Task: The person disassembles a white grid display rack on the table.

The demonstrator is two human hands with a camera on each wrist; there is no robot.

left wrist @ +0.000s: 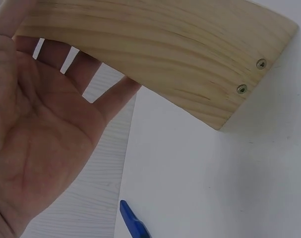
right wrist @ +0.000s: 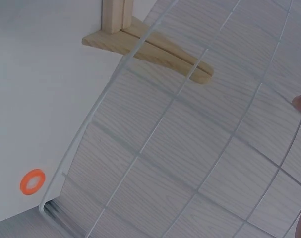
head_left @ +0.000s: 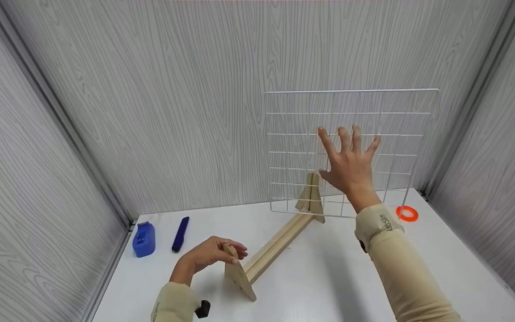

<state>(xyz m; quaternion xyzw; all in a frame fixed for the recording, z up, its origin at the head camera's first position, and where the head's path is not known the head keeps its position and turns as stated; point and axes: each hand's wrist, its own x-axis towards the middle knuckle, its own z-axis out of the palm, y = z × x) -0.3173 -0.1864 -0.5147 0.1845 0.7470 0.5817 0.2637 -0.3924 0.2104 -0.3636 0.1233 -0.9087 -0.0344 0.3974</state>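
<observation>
A wooden stand (head_left: 277,248) lies diagonally on the white table, a grooved bar between two upright end pieces. My left hand (head_left: 210,256) pinches the top of the near end piece (left wrist: 180,54), thumb on one side and fingers behind; two screws show low on that piece. Over the far end piece (right wrist: 165,54) a white wire grid panel (head_left: 280,152) stands roughly upright. My right hand (head_left: 351,170) holds the panel near its middle, fingers spread and fingertips at one of its wires. In the right wrist view, only parts of that hand show at the edge.
An orange ring (head_left: 407,213) lies at the table's right, near the panel's lower corner. On the left lie a blue plastic object (head_left: 144,239), like a tape dispenser, and a slim dark blue tool (head_left: 180,234). Wood-patterned walls (head_left: 172,112) enclose the back and sides.
</observation>
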